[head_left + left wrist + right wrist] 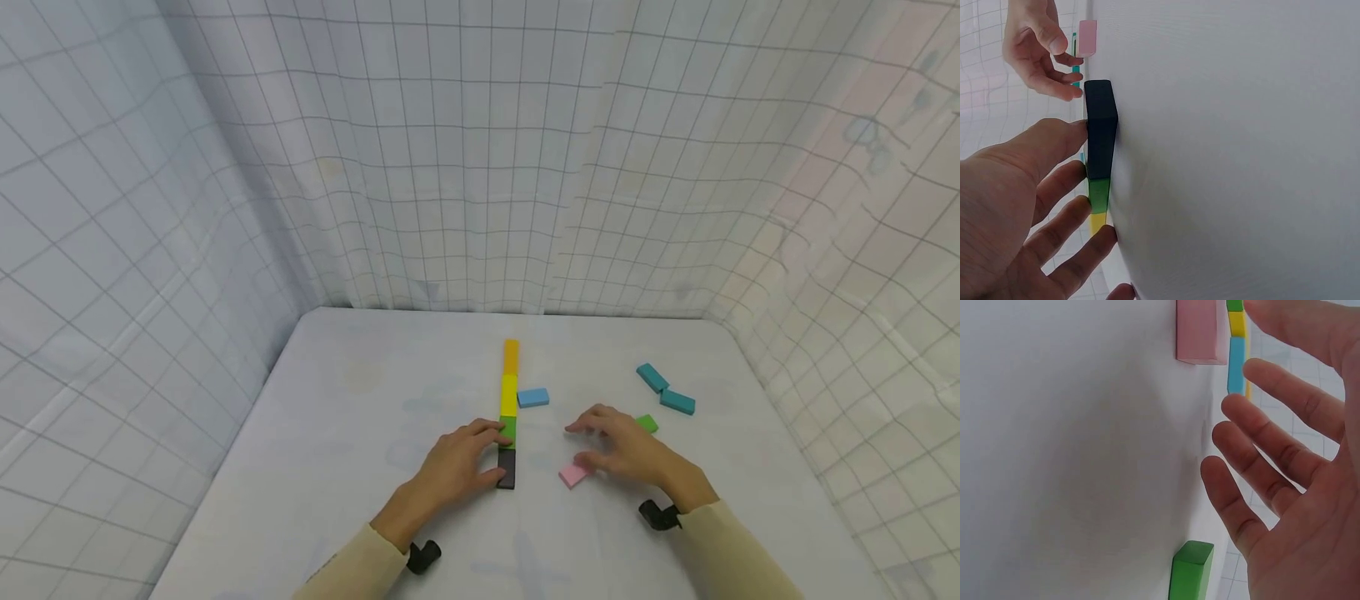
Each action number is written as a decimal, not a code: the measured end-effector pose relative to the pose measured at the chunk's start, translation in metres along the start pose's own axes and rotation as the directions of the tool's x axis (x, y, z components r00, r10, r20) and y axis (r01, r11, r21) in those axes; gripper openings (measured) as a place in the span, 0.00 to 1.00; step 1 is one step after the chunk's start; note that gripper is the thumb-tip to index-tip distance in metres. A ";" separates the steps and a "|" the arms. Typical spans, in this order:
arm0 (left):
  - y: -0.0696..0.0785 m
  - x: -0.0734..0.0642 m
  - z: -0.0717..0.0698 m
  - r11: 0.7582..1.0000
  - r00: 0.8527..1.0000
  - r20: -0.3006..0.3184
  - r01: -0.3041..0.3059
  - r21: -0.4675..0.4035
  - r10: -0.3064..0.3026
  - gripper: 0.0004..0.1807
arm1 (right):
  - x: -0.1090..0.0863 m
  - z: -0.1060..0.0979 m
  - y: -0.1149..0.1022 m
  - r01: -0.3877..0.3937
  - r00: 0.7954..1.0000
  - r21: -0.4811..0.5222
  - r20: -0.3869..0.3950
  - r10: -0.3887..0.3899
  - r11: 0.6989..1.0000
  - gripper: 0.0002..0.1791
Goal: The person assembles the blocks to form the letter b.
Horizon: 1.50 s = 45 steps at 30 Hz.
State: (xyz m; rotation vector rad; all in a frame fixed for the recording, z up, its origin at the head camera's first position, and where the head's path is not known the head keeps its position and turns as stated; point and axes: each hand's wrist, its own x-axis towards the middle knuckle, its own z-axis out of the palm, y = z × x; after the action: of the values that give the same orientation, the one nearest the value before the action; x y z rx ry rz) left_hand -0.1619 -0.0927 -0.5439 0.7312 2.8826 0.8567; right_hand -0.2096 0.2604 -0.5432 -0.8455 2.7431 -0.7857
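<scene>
A straight row of blocks runs away from me in the head view: black [507, 471], green [509, 426], yellow [509, 396] and orange [511, 357]. My left hand [454, 463] lies along its left side, fingers spread and loosely bent. The thumb is at the black block [1101, 137] and the other fingertips are by the green one [1099, 195]. My right hand [624, 447] hovers with parted fingers and holds nothing. Its thumb overlaps a pink block [572, 475] in the head view. A second green block [647, 423] is partly hidden behind this hand.
A light blue block [533, 397] sits against the right side of the row, near the yellow block. Two teal blocks, one angled [652, 377] and another [678, 402], lie farther right. Gridded white curtains [480, 167] enclose the white table [337, 417] at the back and sides.
</scene>
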 end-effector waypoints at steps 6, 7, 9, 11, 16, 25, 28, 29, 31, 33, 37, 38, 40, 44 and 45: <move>-0.003 0.001 0.000 1.000 1.000 -0.001 -0.008 -0.008 0.008 0.23 | -0.005 0.002 0.003 0.002 1.000 0.019 0.021 -0.002 1.000 0.28; -0.003 0.001 0.000 1.000 1.000 -0.001 -0.008 -0.010 0.008 0.23 | -0.006 0.003 0.004 0.005 1.000 0.023 0.026 -0.006 1.000 0.29; -0.004 0.001 0.001 1.000 1.000 0.000 -0.009 -0.010 0.009 0.23 | -0.008 0.004 0.004 0.003 0.999 0.036 0.039 -0.005 0.999 0.29; -0.004 0.001 0.001 1.000 1.000 0.001 -0.007 -0.014 0.007 0.24 | -0.009 0.005 0.004 0.004 0.999 0.045 0.051 -0.006 0.999 0.29; -0.004 0.001 0.001 1.000 1.000 0.000 0.000 -0.022 0.000 0.24 | -0.011 0.007 0.002 0.017 0.998 0.053 0.060 -0.021 0.998 0.26; -0.004 0.002 0.001 1.000 1.000 0.002 -0.007 -0.026 0.007 0.24 | -0.010 0.009 0.000 0.032 0.996 0.085 0.076 -0.039 0.996 0.21; -0.003 0.001 0.001 1.000 1.000 -0.002 -0.005 -0.022 0.005 0.24 | -0.010 0.011 -0.001 0.046 0.995 0.100 0.078 -0.054 0.994 0.19; -0.003 0.001 0.001 1.000 1.000 -0.003 -0.005 -0.023 0.005 0.24 | -0.010 0.011 -0.001 0.051 0.995 0.098 0.078 -0.059 0.994 0.19; -0.003 0.000 0.001 1.000 1.000 -0.004 -0.008 -0.025 0.008 0.24 | -0.011 0.013 -0.001 0.062 0.995 0.089 0.077 -0.069 0.994 0.18; -0.003 -0.001 0.002 1.000 1.000 -0.003 -0.010 -0.026 0.010 0.24 | -0.012 0.014 0.000 0.072 0.994 0.080 0.073 -0.078 0.994 0.18; -0.003 -0.002 0.003 1.000 1.000 -0.008 -0.016 -0.021 0.015 0.24 | -0.012 0.015 0.000 0.076 0.994 0.065 0.068 -0.080 0.995 0.17; -0.003 -0.002 0.003 1.000 1.000 -0.013 -0.018 -0.016 0.018 0.24 | -0.012 0.015 0.000 0.080 0.994 0.066 0.066 -0.084 0.995 0.17; -0.004 -0.001 0.003 1.000 1.000 -0.019 -0.021 -0.011 0.021 0.24 | -0.011 0.015 0.000 0.080 0.994 0.063 0.066 -0.085 0.995 0.17; -0.005 0.000 0.004 1.000 1.000 -0.020 -0.020 -0.015 0.019 0.24 | -0.010 0.014 0.001 0.075 0.994 0.063 0.073 -0.080 0.995 0.17; -0.005 0.000 0.004 1.000 1.000 -0.017 -0.018 -0.021 0.018 0.24 | -0.009 0.014 0.002 0.070 0.994 0.062 0.076 -0.074 0.996 0.17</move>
State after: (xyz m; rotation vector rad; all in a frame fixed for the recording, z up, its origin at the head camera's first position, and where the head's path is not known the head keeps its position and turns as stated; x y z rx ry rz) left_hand -0.1634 -0.0940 -0.5497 0.7529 2.8810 0.8987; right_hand -0.1985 0.2607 -0.5558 -0.9471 2.6208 -0.8247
